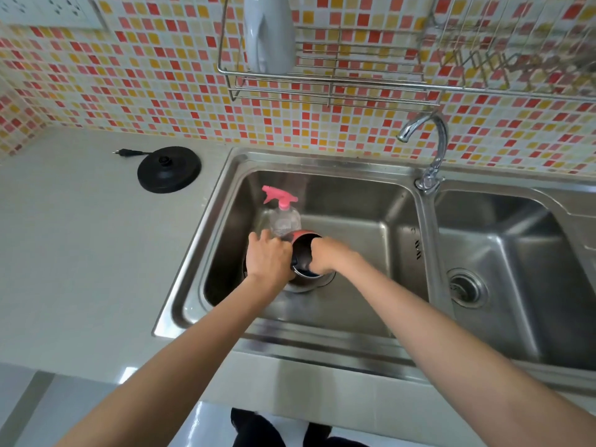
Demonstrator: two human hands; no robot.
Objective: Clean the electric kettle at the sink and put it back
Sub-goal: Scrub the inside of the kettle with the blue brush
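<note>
The electric kettle point(301, 245), dark with a red rim, lies tilted in the left sink basin point(364, 201) over the drain, mouth toward me. My left hand point(269, 258) grips its body from the left. My right hand point(324, 254) reaches into the kettle's mouth, fingers hidden inside; something dark blue shows under it, too hidden to name. The kettle's black round base point(169, 169) sits on the counter left of the sink, its plug lying loose beside it.
A clear spray bottle point(283, 217) with a pink trigger stands in the basin just behind the kettle. The faucet point(429, 146) rises between the two basins. A wire rack point(325, 82) with a white bottle hangs above. The right basin point(516, 253) has its own drain.
</note>
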